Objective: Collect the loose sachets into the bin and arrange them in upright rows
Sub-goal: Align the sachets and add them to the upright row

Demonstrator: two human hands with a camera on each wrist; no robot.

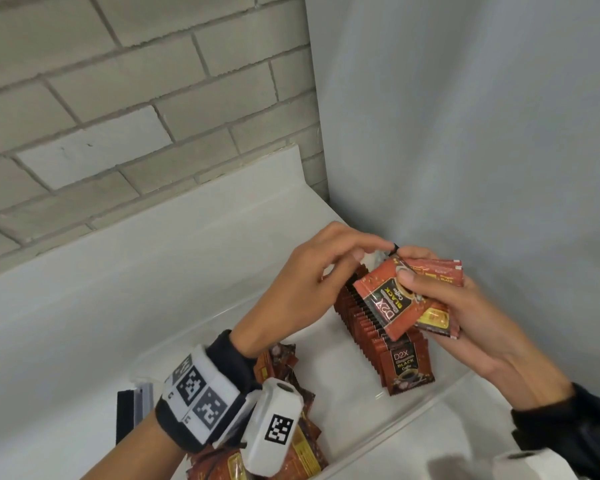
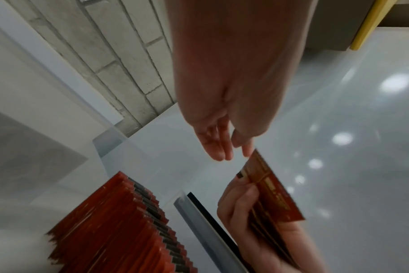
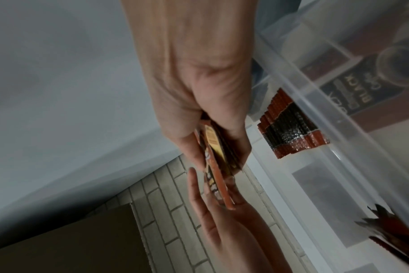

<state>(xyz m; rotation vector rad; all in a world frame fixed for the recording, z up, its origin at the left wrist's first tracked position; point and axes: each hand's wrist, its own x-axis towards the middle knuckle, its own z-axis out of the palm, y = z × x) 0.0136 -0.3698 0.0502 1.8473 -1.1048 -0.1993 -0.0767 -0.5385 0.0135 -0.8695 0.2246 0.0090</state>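
My right hand (image 1: 409,268) grips a small stack of red-and-black coffee sachets (image 1: 437,271) above the clear bin (image 1: 413,417), its thumb pressing the front sachet (image 1: 388,303), which is slid out toward the lower left. My left hand (image 1: 378,251) reaches over with loosely extended fingers, and its fingertips (image 2: 247,153) touch that sachet's top corner. A long upright row of sachets (image 1: 371,327) stands in the bin below both hands, also seen in the left wrist view (image 2: 119,221). A pile of loose sachets (image 1: 302,455) lies under my left wrist.
The bin sits on a white counter (image 1: 118,271) in a corner, with a brick wall (image 1: 118,98) behind and a smooth grey wall (image 1: 465,133) to the right. A black-and-grey strip (image 1: 132,410) lies left of the bin. A brown box (image 3: 70,240) shows in the right wrist view.
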